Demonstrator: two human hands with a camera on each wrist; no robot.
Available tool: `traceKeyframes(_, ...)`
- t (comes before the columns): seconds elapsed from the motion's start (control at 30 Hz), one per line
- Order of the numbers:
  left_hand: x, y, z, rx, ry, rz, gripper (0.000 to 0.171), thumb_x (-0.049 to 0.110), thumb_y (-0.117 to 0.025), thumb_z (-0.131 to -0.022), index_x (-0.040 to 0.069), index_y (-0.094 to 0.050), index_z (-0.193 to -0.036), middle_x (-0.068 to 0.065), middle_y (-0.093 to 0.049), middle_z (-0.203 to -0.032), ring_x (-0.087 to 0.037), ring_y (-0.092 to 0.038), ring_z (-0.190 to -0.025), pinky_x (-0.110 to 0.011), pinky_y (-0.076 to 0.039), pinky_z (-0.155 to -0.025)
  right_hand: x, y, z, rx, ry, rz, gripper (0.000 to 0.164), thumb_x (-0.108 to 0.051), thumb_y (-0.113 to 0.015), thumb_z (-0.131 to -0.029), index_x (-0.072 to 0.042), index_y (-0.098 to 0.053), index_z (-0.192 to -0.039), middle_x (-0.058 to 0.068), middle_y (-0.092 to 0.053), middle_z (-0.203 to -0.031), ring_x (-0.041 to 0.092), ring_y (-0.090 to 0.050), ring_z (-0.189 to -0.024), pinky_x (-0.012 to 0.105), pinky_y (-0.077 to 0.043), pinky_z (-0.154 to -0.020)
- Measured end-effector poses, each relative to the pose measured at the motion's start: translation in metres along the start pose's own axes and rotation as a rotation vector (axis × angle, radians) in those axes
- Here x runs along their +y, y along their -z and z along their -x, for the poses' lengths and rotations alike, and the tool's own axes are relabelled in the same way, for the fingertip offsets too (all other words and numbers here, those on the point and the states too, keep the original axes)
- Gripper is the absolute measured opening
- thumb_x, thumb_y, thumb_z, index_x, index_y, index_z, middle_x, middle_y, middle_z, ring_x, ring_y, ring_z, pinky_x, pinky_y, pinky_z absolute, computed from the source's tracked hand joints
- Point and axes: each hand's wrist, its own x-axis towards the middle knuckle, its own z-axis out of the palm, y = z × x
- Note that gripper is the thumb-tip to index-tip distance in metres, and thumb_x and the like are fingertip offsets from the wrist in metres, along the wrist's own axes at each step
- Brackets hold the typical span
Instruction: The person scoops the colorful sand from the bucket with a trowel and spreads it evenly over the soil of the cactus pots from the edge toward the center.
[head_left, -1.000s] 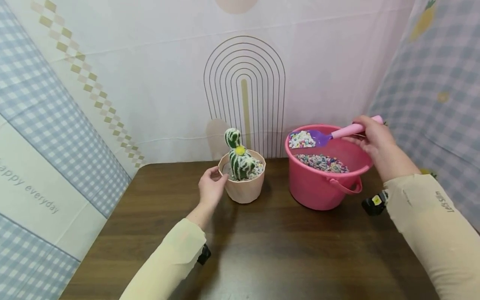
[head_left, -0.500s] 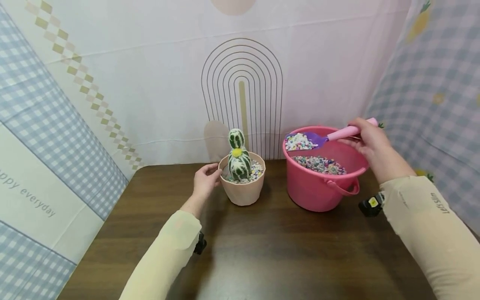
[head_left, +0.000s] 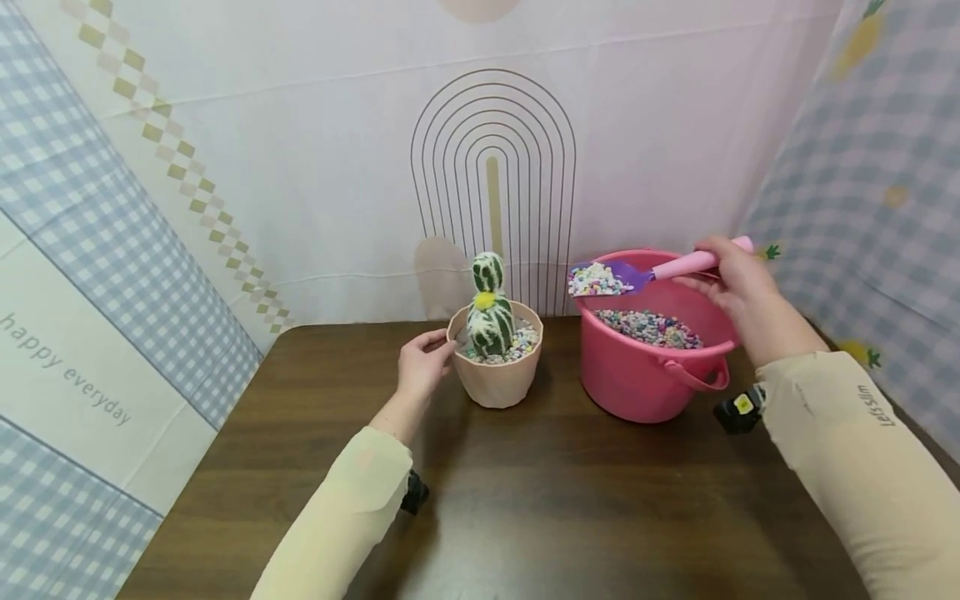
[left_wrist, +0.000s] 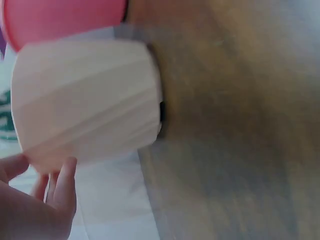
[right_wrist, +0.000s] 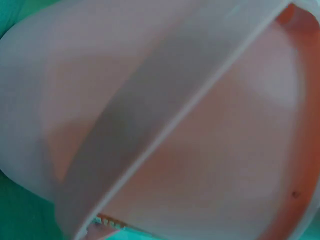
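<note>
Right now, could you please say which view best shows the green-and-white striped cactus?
The head view: both segments of the cactus show clearly. The left wrist view catches only a green sliver; the right wrist view shows none.

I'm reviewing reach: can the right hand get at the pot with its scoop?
Probably yes: nothing visible stands between the scoop and the pot, and the left hand holds the pot's opposite side.
</note>
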Motion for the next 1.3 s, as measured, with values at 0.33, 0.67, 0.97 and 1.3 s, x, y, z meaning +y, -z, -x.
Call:
traceKeyframes(0.33,0.007,-0.008,-0.013,-0.037,0.022,0.049,0.035,0.002,-0.063,-0.099,-0.007,-0.067,-0.133,-0.028,-0.068,-0.132,-0.024,-0.070,-0.096,-0.033,-0.066,-0.078,0.009,-0.004,0.001,-0.030,-0.003,0.029,0.020,-0.006,-0.065,-0.100,-0.011,-0.048,-0.111,0.006,-0.064,-0.074,0.020,-0.073,-0.064,0.037,-0.065,-0.058)
traceKeyframes(0.67,0.001,-0.013,-0.009,0.023,-0.044,0.046,0.030,0.003,-0.069,-0.097,-0.007,-0.071,-0.125,-0.025,-0.074,-0.119,-0.007,-0.065,-0.076,-0.034,-0.066,-0.073,0.009,-0.007,-0.001,0.006,0.016,0.036,0.024,-0.008,-0.067,-0.099,-0.013,-0.048,-0.112,0.005,-0.065,-0.074,0.021,-0.074,-0.061,0.036,-0.065,-0.058)
traceKeyframes(0.97,0.000,-0.011,-0.017,0.043,-0.042,0.043,0.029,0.002,-0.068,-0.097,-0.005,-0.073,-0.125,-0.024,-0.074,-0.122,-0.021,-0.070,-0.092,-0.025,-0.062,-0.064,0.016,-0.023,-0.005,-0.040,0.057,0.115,0.015,-0.007,-0.063,-0.100,-0.009,-0.049,-0.108,0.003,-0.064,-0.072,0.016,-0.073,-0.060,0.033,-0.064,-0.057)
traceKeyframes(1.3,0.002,-0.014,-0.017,0.023,-0.051,0.059,0.029,0.001,-0.066,-0.098,-0.007,-0.072,-0.125,-0.026,-0.071,-0.125,-0.025,-0.070,-0.100,-0.024,-0.063,-0.067,0.021,-0.044,-0.006,-0.043,0.105,0.326,0.009,-0.014,-0.064,-0.100,-0.008,-0.057,-0.098,-0.005,-0.068,-0.066,0.011,-0.073,-0.057,0.023,-0.063,-0.060)
